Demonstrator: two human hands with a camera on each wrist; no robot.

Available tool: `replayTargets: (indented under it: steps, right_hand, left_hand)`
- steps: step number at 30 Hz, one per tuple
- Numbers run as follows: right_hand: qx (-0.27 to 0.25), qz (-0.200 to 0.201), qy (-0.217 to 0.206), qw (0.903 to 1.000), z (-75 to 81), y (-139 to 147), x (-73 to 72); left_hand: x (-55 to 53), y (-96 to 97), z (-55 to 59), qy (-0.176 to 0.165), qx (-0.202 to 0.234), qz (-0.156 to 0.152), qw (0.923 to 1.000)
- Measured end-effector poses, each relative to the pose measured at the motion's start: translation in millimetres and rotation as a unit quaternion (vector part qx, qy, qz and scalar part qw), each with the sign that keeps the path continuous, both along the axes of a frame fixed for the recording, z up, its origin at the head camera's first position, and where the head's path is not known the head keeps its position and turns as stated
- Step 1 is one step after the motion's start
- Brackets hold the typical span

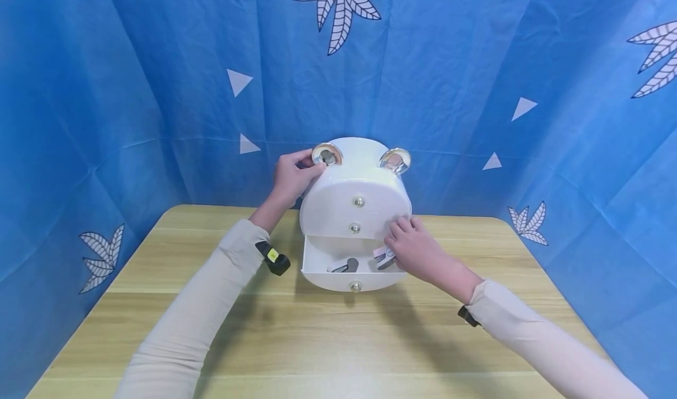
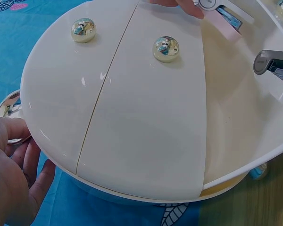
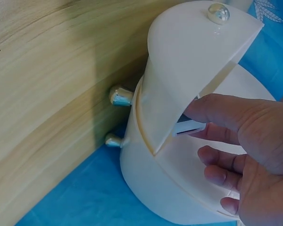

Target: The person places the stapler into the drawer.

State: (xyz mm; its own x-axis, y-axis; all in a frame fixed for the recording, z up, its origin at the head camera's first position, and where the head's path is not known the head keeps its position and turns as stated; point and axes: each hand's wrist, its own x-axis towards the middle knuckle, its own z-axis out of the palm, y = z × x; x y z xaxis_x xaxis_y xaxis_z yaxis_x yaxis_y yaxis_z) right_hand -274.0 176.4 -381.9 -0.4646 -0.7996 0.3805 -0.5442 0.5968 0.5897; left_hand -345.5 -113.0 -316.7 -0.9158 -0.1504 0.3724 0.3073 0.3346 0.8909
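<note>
A white rounded drawer box point(image 1: 328, 205) with gold-rimmed ears and gold ball knobs stands on the table, its lowest drawer point(image 1: 317, 252) pulled out. At the left ear point(image 1: 327, 154), my left hand point(image 1: 293, 178) pinches the ear's rim, its other fingers loose beside the box. Over the drawer's right end, my right hand point(image 1: 418, 252) pinches a small pink-and-white tool with a metal inset point(image 2: 226, 21) between thumb and forefinger. A similar white tool with a grey rounded end point(image 1: 348, 265) lies in the drawer. Their exact kind cannot be told.
The wooden table point(image 1: 338, 340) extends in front of the box. A blue curtain point(image 1: 201, 64) with leaf prints hangs close behind and on both sides. The right ear point(image 1: 395, 161) sticks up on the box's top.
</note>
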Motion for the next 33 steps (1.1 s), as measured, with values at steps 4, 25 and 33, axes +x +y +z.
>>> replayTargets:
  steps: [4,25,33]
  right_hand:
    - [0.000,-0.004,0.002,1.0000,-2.3,-2,-0.2]
    - [-0.025,-0.009,-0.033,0.9991,-5.7,-8,1.3]
    - [-0.103,0.023,-0.083,0.9910,-0.3,-12,12.9]
  left_hand:
    - [0.3,0.5,0.5,0.002,-0.003,0.000,1.0000]
    - [2.8,-1.4,3.7,-0.012,-0.001,-0.004,0.9999]
    - [2.8,-1.6,3.1,-0.011,-0.005,-0.001,0.9999]
